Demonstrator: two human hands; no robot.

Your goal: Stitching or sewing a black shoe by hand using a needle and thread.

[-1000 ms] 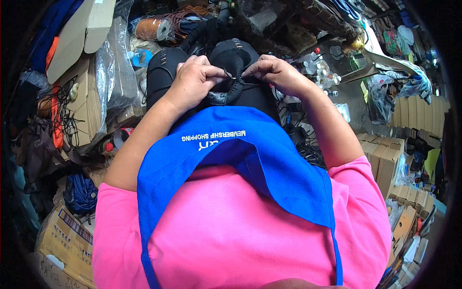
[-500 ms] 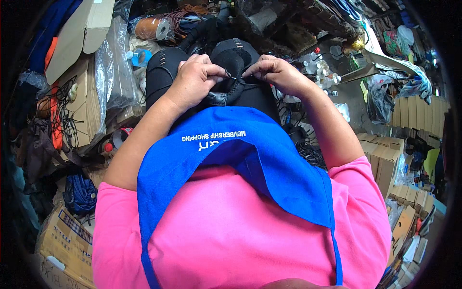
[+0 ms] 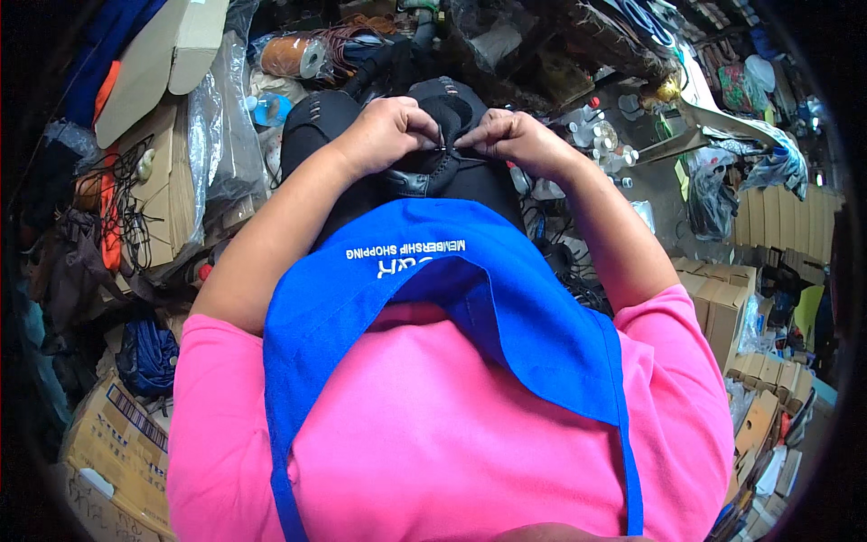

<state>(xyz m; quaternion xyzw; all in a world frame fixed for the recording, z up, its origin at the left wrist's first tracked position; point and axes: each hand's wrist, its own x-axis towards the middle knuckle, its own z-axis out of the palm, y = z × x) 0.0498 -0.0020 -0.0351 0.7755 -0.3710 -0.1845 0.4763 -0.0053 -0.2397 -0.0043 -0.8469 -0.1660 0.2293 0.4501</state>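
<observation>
A black shoe point(image 3: 417, 183) with a stitched edge lies across my lap, its opening facing up. My left hand point(image 3: 386, 135) is closed in a pinch over the left side of the opening. Beside its fingertips a tiny shiny metal bit point(image 3: 442, 148) glints, too small to name. From the right, my right hand point(image 3: 517, 143) pinches close to the stitched rim, thumb and forefinger together. Whatever lies between either hand's fingertips is hidden or too thin to make out. The two hands are a small gap apart.
Cardboard sheets point(image 3: 172, 54) and clear plastic wrap point(image 3: 221, 126) stand at the left. An orange spool point(image 3: 287, 57) lies beyond my knees. Several clear bottles point(image 3: 596, 135) sit to the right. Stacked cardboard boxes point(image 3: 720, 312) and a large carton point(image 3: 122, 452) flank me.
My left hand has shifted slightly right, its fingertips now closer to the right hand's at the shoe's rim. The right hand has barely moved. The whole view has shifted a little.
</observation>
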